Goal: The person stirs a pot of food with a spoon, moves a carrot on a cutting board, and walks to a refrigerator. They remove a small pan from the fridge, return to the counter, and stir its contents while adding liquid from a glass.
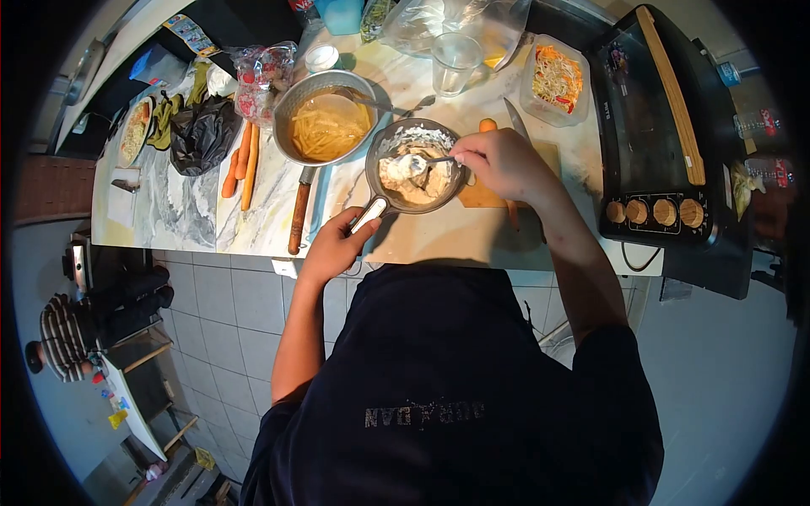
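My left hand point(336, 248) is wrapped round the handle of a small dark pan point(377, 143) at the counter's front. Inside the pan lies a creamy, pale-brown mixture point(433, 187), with white residue smeared on the far inner wall. My right hand point(501, 162) pinches the handle of a spoon point(419, 164), whose bowl sits in the mixture. Left of the pan stands a larger metal saucepan point(285, 108) with a wooden handle, holding pale cut strips in liquid. A cutting board point(478, 197) lies partly under my right hand, with a carrot point(488, 125) and a knife point(516, 118) near it.
A plastic container point(537, 99) of shredded vegetables stands right, beside a black oven point(650, 126). A clear cup point(456, 83) is behind the pan. Carrots point(245, 160) and a black plastic bag point(202, 139) lie left. Another person point(72, 333) is at far left.
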